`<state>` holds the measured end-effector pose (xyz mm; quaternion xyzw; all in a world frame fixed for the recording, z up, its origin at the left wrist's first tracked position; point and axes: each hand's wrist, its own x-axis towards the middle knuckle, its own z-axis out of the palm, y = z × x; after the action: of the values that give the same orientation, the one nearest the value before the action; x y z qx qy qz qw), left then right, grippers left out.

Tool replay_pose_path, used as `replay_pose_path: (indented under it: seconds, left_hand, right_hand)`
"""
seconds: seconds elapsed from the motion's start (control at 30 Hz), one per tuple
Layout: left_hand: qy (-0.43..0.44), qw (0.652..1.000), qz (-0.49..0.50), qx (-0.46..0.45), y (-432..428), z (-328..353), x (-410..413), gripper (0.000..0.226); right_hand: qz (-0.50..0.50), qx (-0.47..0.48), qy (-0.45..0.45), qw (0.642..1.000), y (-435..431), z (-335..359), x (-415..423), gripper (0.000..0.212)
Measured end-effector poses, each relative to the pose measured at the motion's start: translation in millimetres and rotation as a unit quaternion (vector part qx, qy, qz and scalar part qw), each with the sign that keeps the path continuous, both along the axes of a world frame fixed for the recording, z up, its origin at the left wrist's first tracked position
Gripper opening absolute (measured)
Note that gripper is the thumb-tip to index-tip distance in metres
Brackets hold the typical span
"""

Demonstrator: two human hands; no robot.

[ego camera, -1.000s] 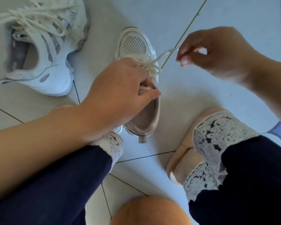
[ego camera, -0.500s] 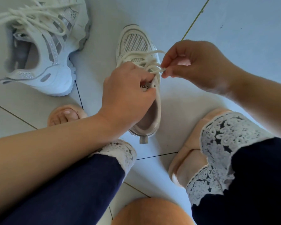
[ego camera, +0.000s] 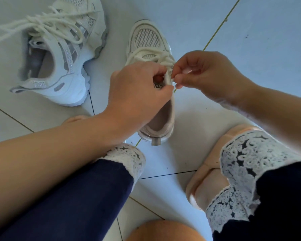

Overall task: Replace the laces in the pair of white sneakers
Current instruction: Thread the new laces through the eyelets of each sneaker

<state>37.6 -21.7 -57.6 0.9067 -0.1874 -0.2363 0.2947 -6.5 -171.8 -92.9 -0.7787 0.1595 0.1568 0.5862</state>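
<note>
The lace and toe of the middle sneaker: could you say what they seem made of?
The lace looks like soft yarn, cream and matte: thick, fuzzy strands. The sneaker toe looks like open mesh fabric: a diamond grid of holes.

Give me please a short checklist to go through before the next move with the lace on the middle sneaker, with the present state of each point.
1. Left hand holds the middle sneaker steady at its opening: ok.
2. Right hand pinches the lace beside the tongue: ok.
3. Lace tip free and ready for threading: cannot tell, the fingers hide it.
4. Lower rows of the lace lie across the front: ok, as far as visible.
5. Middle sneaker stands upright on the floor: ok.
6. Other sneaker tied: not ok, it lies on its side with lace ends loose.
</note>
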Motion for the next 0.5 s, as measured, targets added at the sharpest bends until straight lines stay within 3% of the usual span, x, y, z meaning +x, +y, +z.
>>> replay_pose_path:
  seconds: [0.27, 0.5]
  left_hand:
    - [0.078, 0.994, 0.062, -0.048, -1, -6, 5, 0.035]
    - [0.13, 0.983, 0.101, -0.085, -2, -11, 7, 0.022]
  right_hand:
    - [-0.013, -0.016, -0.026, 0.999, -7, -2, 9, 0.017]
    - [0.01, -0.067, -0.02, 0.997, -9, -1, 15, 0.013]
